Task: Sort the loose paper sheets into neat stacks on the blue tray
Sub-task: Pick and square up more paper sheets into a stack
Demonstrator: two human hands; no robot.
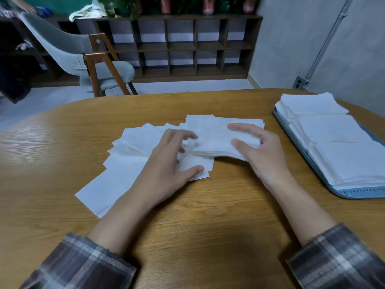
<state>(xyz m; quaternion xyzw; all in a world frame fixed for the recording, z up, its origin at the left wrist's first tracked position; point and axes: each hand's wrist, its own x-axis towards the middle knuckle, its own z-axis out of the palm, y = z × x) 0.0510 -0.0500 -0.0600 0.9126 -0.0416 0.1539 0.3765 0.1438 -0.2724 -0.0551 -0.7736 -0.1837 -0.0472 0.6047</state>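
Observation:
Loose white paper sheets (125,163) lie fanned out on the wooden table (208,215), left of centre. My right hand (262,157) grips a gathered bundle of sheets (216,132) at its right end, thumb on top, held just above the table. My left hand (166,172) rests on the loose sheets, its thumb pressing a sheet and its blurred fingers curled by the bundle's left edge. The blue tray (354,193) sits at the right with three neat white stacks (333,132) in a row on it.
A grey chair (83,59) with wooden legs stands beyond the table's far left edge. A dark cubby shelf (187,44) lines the back wall. The grey wall (333,49) is close behind the tray.

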